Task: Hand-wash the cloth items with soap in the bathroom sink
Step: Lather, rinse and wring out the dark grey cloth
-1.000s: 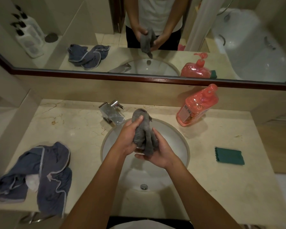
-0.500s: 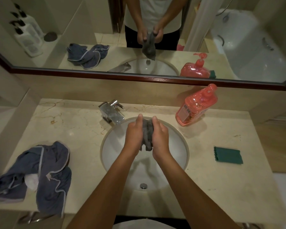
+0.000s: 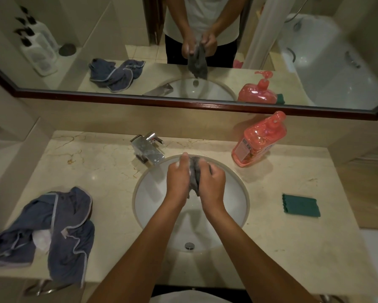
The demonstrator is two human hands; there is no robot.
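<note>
Head view: a grey cloth [image 3: 194, 176] is bunched between both hands above the back half of the sink [image 3: 238, 206], near the tap [image 3: 147, 150]. Left hand [image 3: 177, 178] and right hand [image 3: 212, 182] each grip it with curled fingers, knuckles up. Right of the hands, a pink soap bottle [image 3: 259, 141] stands on the worktop [image 3: 271, 248], with a folded green cloth [image 3: 301, 205] nearer the person. Left of them lies a crumpled blue garment [image 3: 57, 232].
</note>
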